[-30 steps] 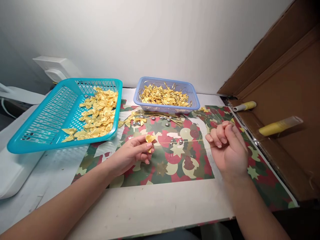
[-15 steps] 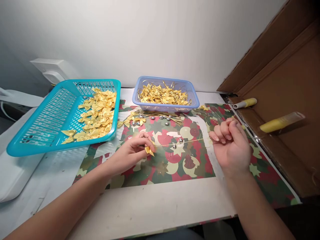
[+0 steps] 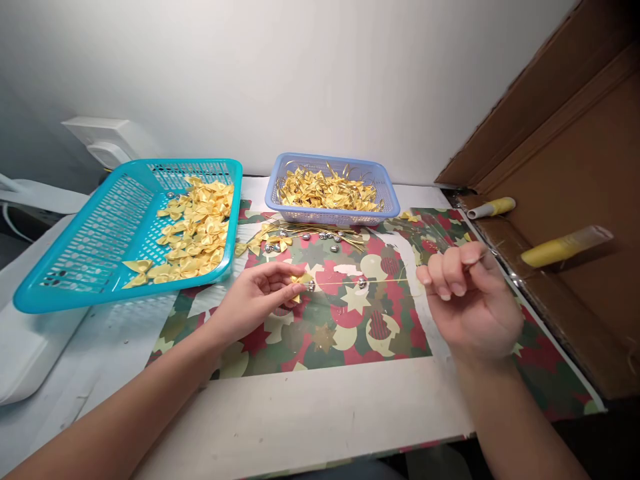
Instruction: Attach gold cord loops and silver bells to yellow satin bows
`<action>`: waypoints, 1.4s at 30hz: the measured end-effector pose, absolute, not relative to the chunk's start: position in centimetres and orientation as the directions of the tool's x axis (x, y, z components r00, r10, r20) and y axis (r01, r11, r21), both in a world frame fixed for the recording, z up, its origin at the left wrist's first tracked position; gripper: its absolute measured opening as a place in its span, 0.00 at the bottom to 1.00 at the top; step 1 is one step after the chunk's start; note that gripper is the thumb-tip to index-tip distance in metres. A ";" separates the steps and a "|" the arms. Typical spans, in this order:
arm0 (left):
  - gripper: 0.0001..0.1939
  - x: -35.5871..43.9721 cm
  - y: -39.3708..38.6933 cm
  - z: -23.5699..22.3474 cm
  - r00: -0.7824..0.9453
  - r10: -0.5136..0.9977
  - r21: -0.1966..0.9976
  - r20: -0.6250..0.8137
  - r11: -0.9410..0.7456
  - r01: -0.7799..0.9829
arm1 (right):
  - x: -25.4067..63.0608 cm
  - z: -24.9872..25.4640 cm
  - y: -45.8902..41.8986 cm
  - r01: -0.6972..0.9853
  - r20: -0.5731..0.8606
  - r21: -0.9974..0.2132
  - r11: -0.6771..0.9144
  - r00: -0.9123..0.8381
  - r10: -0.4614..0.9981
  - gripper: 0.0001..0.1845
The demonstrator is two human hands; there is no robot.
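My left hand [image 3: 260,297] pinches a small yellow satin bow [image 3: 298,283] above the patterned paper mat [image 3: 350,333]. A thin gold wire [image 3: 385,282] runs from the bow to my right hand [image 3: 467,300], whose thumb and forefinger pinch its other end. Two small silver bells [image 3: 311,285] are strung on the wire, one close to the bow and one near the middle. The wire is stretched nearly level between both hands.
A turquoise basket [image 3: 90,240] with many yellow bows sits at the left. A lilac basket [image 3: 333,190] of gold-wired bows stands behind, with loose bells and wires [image 3: 305,235] before it. A cardboard box [image 3: 565,200] holding two yellow tubes [image 3: 563,247] borders the right.
One bell has slid along the wire toward the bow. My right hand moved slightly right and pulled the wire tauter; my left hand lifted the bow a little.
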State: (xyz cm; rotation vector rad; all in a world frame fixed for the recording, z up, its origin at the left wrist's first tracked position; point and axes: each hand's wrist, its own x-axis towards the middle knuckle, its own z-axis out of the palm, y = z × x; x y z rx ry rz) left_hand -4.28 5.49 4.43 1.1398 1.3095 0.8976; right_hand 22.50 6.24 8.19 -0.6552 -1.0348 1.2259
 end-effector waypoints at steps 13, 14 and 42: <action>0.22 -4.4 5.5 4.5 0.072 0.958 0.951 -0.279 0.265 0.160 | 22.7 8.3 6.2 -0.372 0.308 -0.875 0.309 0.063 0.949 0.07; 0.22 -4.4 5.5 4.4 0.073 0.959 0.951 -0.275 0.260 0.166 | 22.7 8.2 6.0 -0.364 0.322 -0.879 0.307 0.022 0.947 0.06; 0.22 -2.8 4.4 4.2 0.064 0.981 0.979 -0.183 0.176 0.105 | 19.4 5.8 4.3 0.395 0.070 -0.870 0.297 -0.497 0.865 0.09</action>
